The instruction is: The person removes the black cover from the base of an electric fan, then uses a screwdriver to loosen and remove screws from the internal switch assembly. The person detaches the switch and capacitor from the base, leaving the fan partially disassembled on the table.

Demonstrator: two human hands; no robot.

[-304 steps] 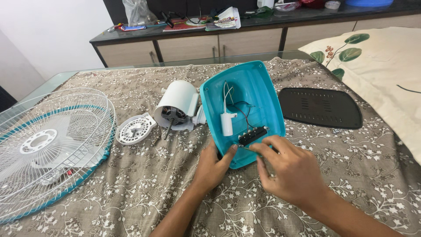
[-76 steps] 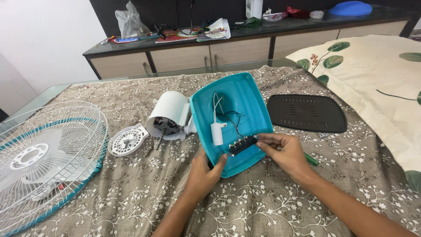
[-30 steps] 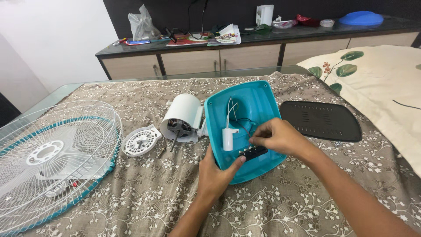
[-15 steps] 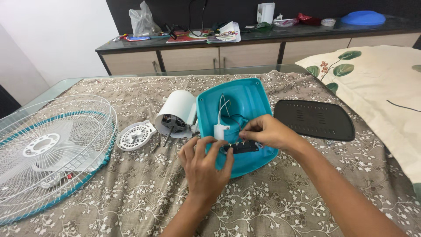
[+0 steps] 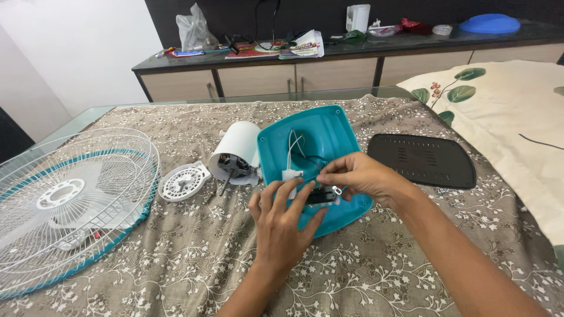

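A teal fan base shell lies upside down on the patterned cloth, with wires, a white capacitor and a black switch block inside. My left hand reaches over the shell's near rim, its fingers lying on the switch block and next to the capacitor. My right hand pinches the right end of the switch block from above. The white motor housing sits just left of the shell, its shaft pointing toward me.
A white and teal fan guard with blades lies at the left. A small white round cap sits beside the motor. A black base plate rests to the right, a leaf-print pillow beyond it. A cluttered sideboard stands behind.
My left hand has left the shell's near edge and gone over the rim onto the switch block. My right hand shifted from the wires onto the block, which is now lifted and tilted.
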